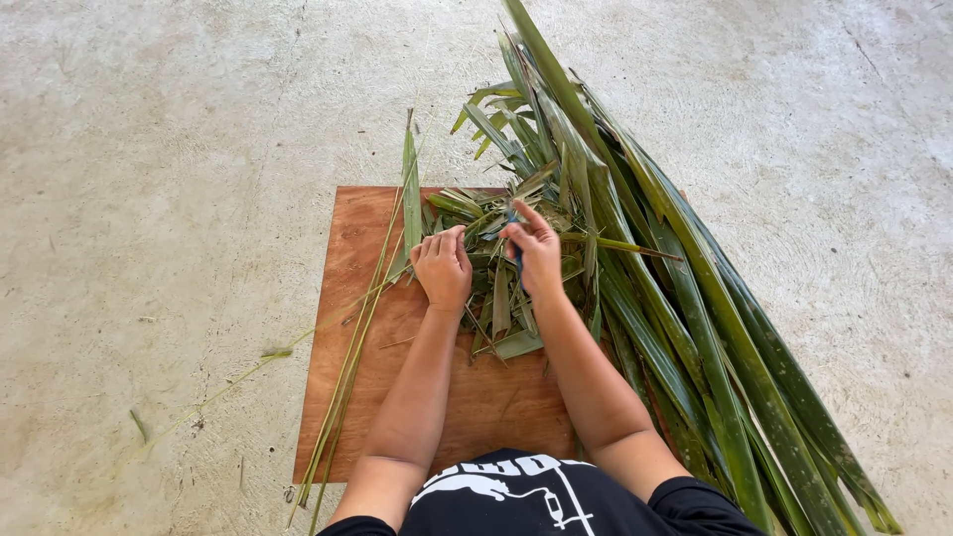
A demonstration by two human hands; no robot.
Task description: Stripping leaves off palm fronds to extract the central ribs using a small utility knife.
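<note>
Setting: we look down from the head camera at a person seated on a pale concrete floor (149, 149), arms stretched forward over a brown board (496, 407).

Board: it lies flat on the floor, square to the person, its near edge just ahead of the black shirt (516, 496).

Left hand (443, 268): we find it curled, knuckles up, fingers folded down into a heap of cut leaf scraps (501, 308) near the board's far edge. It touches the scraps; whether it clamps a particular piece we cannot tell (the fingertips are buried in green).

Right hand (534, 253): it sits just beside the left, thumb and fingers drawn together on a leaf strip (586, 240) that runs off to the right. A small blue object (517, 253) shows beneath the palm; we cannot tell what it is.

Scraps: short green pieces, piled between and under both hands, on the board.

Leaves (695, 328): a thick bundle of long green blades lies along the person's right side, running from the far middle to the near right corner, overlapping the board's right edge.

Stalks (347, 367): several thin pale-green ribs lie along the board's left edge, reaching onto the floor; one narrow leaf (410, 189) rises beyond the far edge.

Floor litter: a few stray slivers (276, 352) lie left of the board.
</note>
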